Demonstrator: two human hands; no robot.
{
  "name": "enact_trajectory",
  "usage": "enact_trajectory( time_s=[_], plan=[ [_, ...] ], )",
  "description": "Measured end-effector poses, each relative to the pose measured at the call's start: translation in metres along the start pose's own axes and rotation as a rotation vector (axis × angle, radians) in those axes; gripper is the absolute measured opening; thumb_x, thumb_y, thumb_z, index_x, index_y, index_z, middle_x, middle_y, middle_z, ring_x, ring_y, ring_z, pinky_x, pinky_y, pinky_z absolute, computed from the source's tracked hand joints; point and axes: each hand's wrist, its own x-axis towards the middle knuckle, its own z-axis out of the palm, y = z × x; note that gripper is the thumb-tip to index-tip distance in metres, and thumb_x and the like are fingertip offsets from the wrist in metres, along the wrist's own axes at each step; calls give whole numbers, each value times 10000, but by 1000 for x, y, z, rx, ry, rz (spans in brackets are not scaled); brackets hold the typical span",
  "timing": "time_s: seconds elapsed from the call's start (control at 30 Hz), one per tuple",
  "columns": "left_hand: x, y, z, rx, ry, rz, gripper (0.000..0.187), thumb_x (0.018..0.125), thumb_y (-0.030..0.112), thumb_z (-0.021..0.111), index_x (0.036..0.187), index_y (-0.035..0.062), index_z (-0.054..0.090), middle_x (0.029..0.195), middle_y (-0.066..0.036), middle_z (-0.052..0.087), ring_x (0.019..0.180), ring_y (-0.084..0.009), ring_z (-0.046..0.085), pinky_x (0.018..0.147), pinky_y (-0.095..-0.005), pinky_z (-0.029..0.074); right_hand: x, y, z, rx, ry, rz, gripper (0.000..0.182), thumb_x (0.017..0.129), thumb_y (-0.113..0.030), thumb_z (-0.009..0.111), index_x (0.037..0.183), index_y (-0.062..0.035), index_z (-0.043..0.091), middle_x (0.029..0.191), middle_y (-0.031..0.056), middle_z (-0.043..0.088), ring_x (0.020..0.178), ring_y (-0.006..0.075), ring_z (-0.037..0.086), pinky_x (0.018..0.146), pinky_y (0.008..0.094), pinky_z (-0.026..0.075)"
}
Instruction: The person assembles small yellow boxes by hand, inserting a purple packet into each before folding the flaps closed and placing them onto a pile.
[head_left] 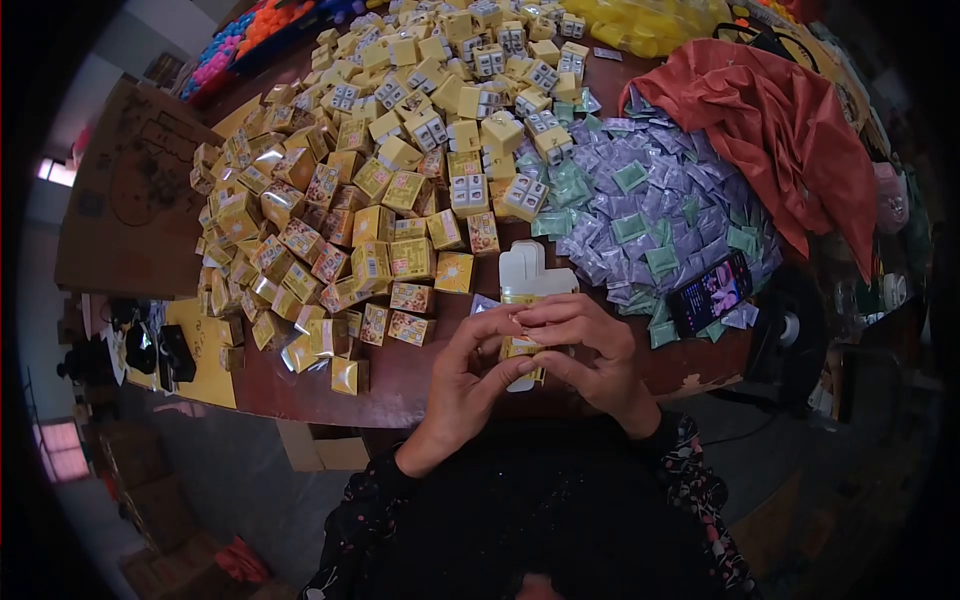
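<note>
Close to the table's front edge, my left hand and my right hand are closed around a small yellow carton. White cardboard flaps stick out past the fingertips on the far side, and a smaller white tab shows below the thumbs. Both thumbs press on the near side while the fingers arch over the top. Much of the carton is hidden by the fingers, so its contents cannot be seen. A lilac sachet lies just beside my left fingers.
Printed yellow boxes are heaped left, cream cube pieces behind them. Lilac and green sachets are piled right, with a lit phone on their near edge and a red cloth behind. A cardboard box stands far left.
</note>
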Motion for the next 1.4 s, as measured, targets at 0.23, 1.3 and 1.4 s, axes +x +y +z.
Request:
enact_trajectory(
  time_s=[0.23,1.3,1.4],
  plan=[
    [-2,-2,-11,247,-53,-5,290,940,-29,722,1200,48,620,1462,-129,497,1139,-158,651,911,-290,575,-1,5,-5,-273,-73,-209,189,857,-87,809,1028,-58,734,1167,104,724,1089,322,694,882,395,581],
    [-29,41,-67,22,313,-59,666,925,-32,727,1513,-34,416,1376,-99,591,1256,-181,588,1072,-331,479,42,46,59,-1055,-453,190,128,812,-185,792,852,-80,730,890,98,654,865,300,676,707,429,554],
    [-35,39,-68,62,328,-44,662,922,-62,707,1513,-40,410,1414,-114,566,1282,-196,579,1083,-344,480,40,67,75,-1068,-486,202,124,789,-156,792,845,-70,724,900,115,663,861,306,694,704,438,559]
  ],
)
